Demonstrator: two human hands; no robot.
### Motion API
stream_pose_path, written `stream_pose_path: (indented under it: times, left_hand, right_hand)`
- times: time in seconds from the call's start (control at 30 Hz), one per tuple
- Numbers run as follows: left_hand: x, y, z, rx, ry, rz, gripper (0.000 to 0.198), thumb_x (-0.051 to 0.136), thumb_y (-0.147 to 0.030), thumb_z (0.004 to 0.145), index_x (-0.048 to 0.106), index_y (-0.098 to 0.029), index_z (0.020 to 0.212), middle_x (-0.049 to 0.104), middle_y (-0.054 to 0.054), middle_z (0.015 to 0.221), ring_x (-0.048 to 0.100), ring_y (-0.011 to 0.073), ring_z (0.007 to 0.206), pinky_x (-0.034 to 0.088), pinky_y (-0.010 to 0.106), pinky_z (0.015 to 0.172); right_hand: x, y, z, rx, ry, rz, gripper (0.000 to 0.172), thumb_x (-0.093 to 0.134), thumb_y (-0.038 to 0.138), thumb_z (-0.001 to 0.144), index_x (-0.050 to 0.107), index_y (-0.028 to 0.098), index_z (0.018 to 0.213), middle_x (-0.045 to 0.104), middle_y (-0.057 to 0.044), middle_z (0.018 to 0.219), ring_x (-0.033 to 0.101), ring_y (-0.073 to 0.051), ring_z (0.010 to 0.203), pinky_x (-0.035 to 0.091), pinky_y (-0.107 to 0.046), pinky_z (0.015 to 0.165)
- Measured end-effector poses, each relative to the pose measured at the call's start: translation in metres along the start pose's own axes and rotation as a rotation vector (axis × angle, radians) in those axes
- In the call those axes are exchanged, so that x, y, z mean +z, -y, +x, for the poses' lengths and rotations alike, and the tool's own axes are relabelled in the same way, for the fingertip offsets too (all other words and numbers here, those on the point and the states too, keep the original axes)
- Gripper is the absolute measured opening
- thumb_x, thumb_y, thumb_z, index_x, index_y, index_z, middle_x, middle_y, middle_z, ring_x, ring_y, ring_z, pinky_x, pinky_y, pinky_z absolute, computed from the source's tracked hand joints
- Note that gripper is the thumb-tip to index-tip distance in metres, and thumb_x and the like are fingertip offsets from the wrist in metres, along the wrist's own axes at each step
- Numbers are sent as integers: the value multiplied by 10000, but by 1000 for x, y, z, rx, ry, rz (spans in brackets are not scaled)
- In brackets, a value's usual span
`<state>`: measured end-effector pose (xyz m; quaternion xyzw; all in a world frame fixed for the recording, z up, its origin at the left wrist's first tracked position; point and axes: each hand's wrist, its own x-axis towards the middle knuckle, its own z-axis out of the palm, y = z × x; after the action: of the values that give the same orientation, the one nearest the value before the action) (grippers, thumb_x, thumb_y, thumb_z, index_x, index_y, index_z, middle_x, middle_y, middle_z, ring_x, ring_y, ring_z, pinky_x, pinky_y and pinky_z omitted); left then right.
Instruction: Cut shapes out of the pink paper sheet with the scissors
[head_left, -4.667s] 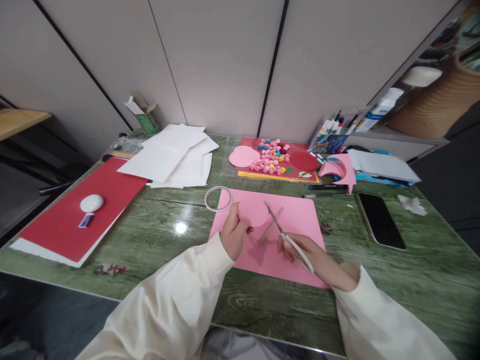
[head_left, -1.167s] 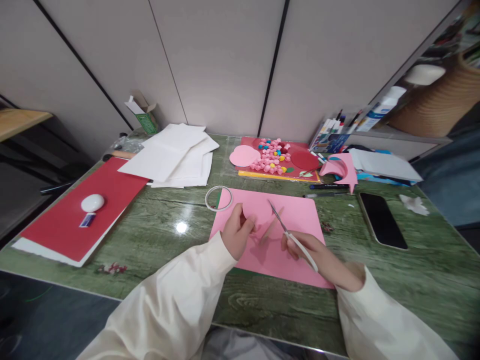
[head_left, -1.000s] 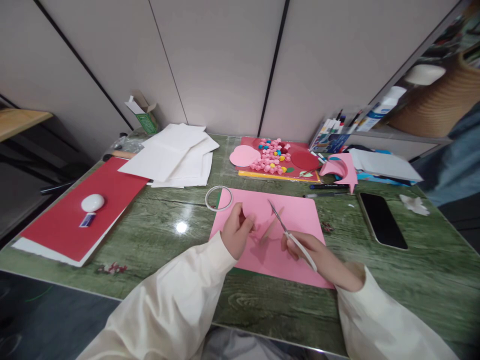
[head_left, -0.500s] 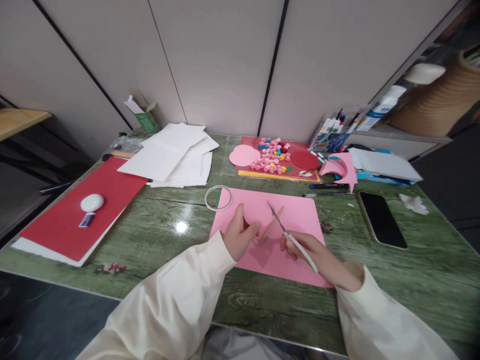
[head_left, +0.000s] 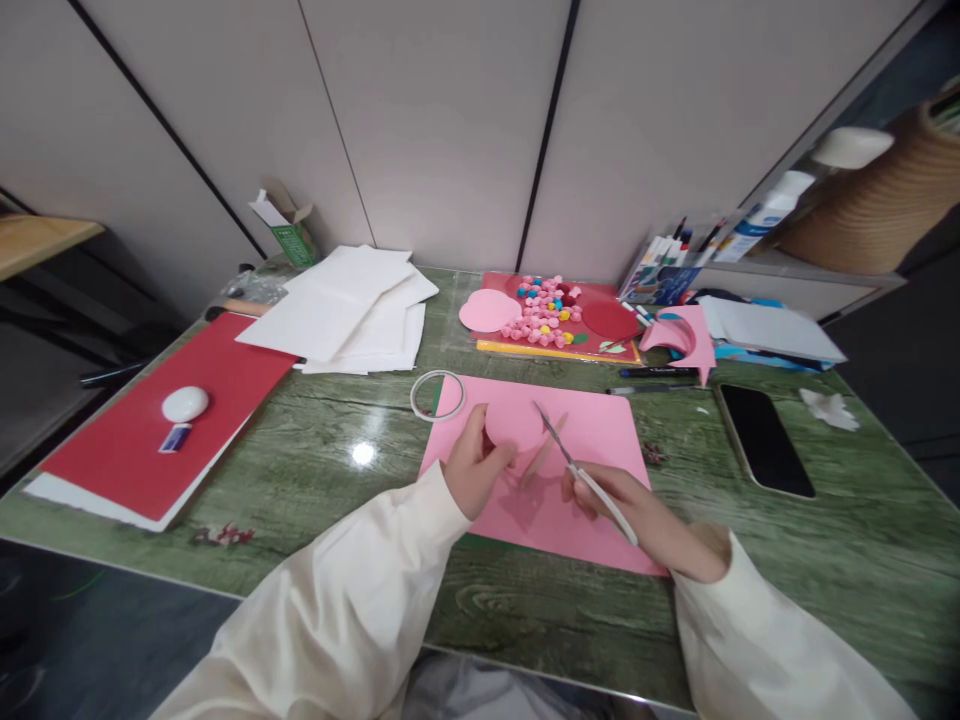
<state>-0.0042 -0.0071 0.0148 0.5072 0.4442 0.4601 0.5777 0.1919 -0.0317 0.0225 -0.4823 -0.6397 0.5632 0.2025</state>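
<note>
Right hand (head_left: 624, 503) clasps white-handled metal scissors (head_left: 585, 478) right of centre, their length slanting toward upper left. Left hand (head_left: 475, 468) pinches a round pink paper piece (head_left: 513, 421) mid-frame, its right edge beside the blades, contact unclear.

The scissors (head_left: 600, 493) are bladed in metal and handled in smooth, plastic-looking white. Matt pink paper (head_left: 607, 430) is laid over a glossy, wood-grained tabletop (head_left: 300, 450). At right, the phone (head_left: 765, 440) is faced in smooth, glass-like black.

Scissors (head_left: 606, 502) partly hidden by right grip (head_left: 630, 498)
</note>
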Motion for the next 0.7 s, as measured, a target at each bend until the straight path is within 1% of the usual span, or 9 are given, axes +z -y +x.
stream_pose_path:
  times: [0.3, 0.47, 0.57, 0.7]
  left_hand:
    - [-2, 1, 1, 44, -14, -10, 185, 461, -150, 745, 433, -176, 927, 452, -36, 672, 450, 85, 587, 388, 220, 565]
    - [-2, -2, 1, 49, -45, -8, 102, 455, -150, 744, 439, -173, 842, 450, -40, 642, 451, 83, 573, 378, 218, 564]
    - [-2, -1, 2, 52, -73, 17, 28, 448, -191, 762, 430, -174, 775, 441, -44, 605, 443, 83, 556, 367, 220, 564]
    - [-2, 1, 2, 4, -101, 88, 143, 471, -313, 771, 431, -176, 755, 429, -50, 561, 419, 84, 524, 345, 218, 535]
  right_hand:
    - [0, 1, 0, 5, 16, -6, 301, 406, 431, 841, 501, 163, 742, 457, 13, 636, 415, -121, 598, 337, -241, 566]
    - [-1, 1, 0, 14, 9, -9, 287, 418, 418, 838, 507, 163, 739, 458, 15, 624, 417, -120, 591, 332, -238, 553]
    - [-1, 0, 0, 11, 11, -22, 282, 411, 405, 845, 505, 159, 743, 458, 13, 624, 415, -118, 588, 330, -237, 548]
    - [0, -1, 1, 5, 13, -21, 277, 408, 396, 849, 503, 157, 746, 455, 14, 627, 413, -116, 587, 333, -237, 552]
